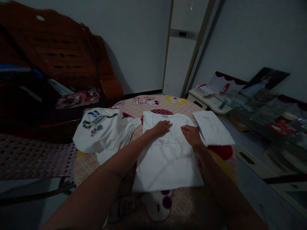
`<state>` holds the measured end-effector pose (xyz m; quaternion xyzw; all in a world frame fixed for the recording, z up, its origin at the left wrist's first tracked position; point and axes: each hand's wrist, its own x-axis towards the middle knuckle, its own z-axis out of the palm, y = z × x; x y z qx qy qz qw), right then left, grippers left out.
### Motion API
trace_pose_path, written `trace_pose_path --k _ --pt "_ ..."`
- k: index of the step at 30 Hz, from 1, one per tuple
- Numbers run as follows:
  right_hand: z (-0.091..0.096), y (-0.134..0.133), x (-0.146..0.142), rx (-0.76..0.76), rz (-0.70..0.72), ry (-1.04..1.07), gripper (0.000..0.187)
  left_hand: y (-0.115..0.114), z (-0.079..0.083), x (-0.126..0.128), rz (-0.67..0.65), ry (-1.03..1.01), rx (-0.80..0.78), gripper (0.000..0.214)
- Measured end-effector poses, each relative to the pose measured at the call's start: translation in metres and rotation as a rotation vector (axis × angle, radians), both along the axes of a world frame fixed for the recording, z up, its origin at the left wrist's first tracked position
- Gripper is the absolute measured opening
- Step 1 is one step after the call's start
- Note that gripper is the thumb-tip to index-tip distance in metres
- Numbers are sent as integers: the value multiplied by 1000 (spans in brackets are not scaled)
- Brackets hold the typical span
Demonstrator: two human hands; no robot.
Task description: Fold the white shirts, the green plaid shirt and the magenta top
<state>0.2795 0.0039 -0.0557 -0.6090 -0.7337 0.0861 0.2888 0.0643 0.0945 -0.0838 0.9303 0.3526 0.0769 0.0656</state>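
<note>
A white T-shirt (168, 169) lies partly folded in front of me on a round table (153, 207), its neckline at the far side. My left hand (161, 128) rests flat on the upper part of the shirt with its fingers spread. Near the shirt's right side, the fingers of my right hand (191, 134) are bent together on the cloth. Close by on the right is a folded white garment (213, 127). To the left, another white garment (100, 127) with coloured print lies loosely heaped.
A patterned cloth covers the table. At the left stand a carved wooden chair (59, 51) and a woven pink seat (38, 156). A glass-topped cabinet (254, 111) with papers and small items runs along the right. Behind the table rises a tall white unit (179, 64).
</note>
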Motion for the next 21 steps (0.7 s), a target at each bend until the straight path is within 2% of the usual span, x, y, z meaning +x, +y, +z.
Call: trace_pose_path --k 3,7,9,11,14,16,19,21 --pt "1 -10 19 -25 -74 -30 29 -1 1 3 20 74 -5 50" --pt "-7 -21 35 12 -233 -203 33 -4 20 3 42 93 -92 52" --pt "-9 -27 40 23 -328 -291 34 -18 29 6 39 29 -124 49" --pt "-9 -35 46 47 -371 -347 34 -42 31 12 -28 -72 -148 44" --pt "-5 -52 53 55 -310 -439 31 -88 25 25 -168 -208 -168 43" --pt "-2 -64 56 -13 -222 -496 28 -113 18 33 -199 -205 -149 42" --pt "-2 -79 55 -182 -155 -532 31 -131 7 42 -149 -147 -84 29" --pt "-5 -86 53 -252 -193 -558 30 -131 3 44 -133 -127 -51 22"
